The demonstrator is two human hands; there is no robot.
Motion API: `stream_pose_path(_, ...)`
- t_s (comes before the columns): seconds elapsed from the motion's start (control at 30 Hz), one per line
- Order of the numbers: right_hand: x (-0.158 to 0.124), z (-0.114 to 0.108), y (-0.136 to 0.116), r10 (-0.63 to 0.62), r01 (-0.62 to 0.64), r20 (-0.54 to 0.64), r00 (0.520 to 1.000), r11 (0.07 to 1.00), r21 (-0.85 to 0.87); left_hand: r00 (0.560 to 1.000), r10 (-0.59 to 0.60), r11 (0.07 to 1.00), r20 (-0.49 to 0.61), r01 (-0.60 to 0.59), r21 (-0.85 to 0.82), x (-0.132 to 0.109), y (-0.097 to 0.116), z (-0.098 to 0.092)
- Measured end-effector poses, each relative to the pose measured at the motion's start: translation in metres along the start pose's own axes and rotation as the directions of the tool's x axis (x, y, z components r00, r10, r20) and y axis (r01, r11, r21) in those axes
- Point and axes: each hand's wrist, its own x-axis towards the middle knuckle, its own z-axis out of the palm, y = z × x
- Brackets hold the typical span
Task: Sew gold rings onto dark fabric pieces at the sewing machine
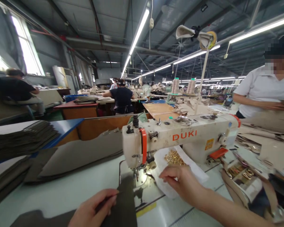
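My left hand (96, 206) is closed at the front of the sewing machine, thumb and fingertips pinched at the edge of a dark grey-brown fabric piece (126, 205). That piece runs up toward the needle area, its far end close to the presser foot (137, 176). Right of the needle, my right hand (180, 183) hovers with thumb and fingers pinched together; whatever they hold, if anything, is too small to make out. Just beyond it, a pile of small gold metal fittings (174, 157) lies on a white sheet (196, 171) under the arm of the sewing machine (165, 137).
Stacked dark fabric panels (85, 151) lie left of the machine. At right are an open box of gold rings (245, 179), straps, and beige pieces (274, 151). A person in a white shirt (257, 88) stands there. Thread cones (175, 86) stand behind; other people sit farther off.
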Motion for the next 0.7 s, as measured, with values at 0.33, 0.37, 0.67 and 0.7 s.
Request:
stream_pose_path(0.33, 0.022, 0.083, -0.042, 0.196, -0.261, 0.179, 0.964, 0.58, 0.772, 0.994, 0.046, 0.987, 0.102, -0.03, -0.157, -0.019, 0.025, 0.007)
stream_pose_path(0.37, 0.024, 0.084, -0.04, 0.202, -0.275, 0.192, 0.96, 0.573, 0.772, 0.993, 0.055, 0.986, 0.105, -0.037, -0.164, -0.019, 0.024, 0.007)
stream_pose_path(0.67, 0.025, 0.089, -0.031, 0.214, -0.33, 0.259, 0.942, 0.446, 0.832, 0.994, 0.027, 0.974, 0.108, -0.002, -0.225, -0.013, 0.019, 0.008)
stream_pose_path(0.7, 0.025, 0.09, -0.032, 0.207, -0.327, 0.26, 0.943, 0.446, 0.833, 0.993, 0.026, 0.971, 0.112, 0.001, -0.238, -0.013, 0.02, 0.008)
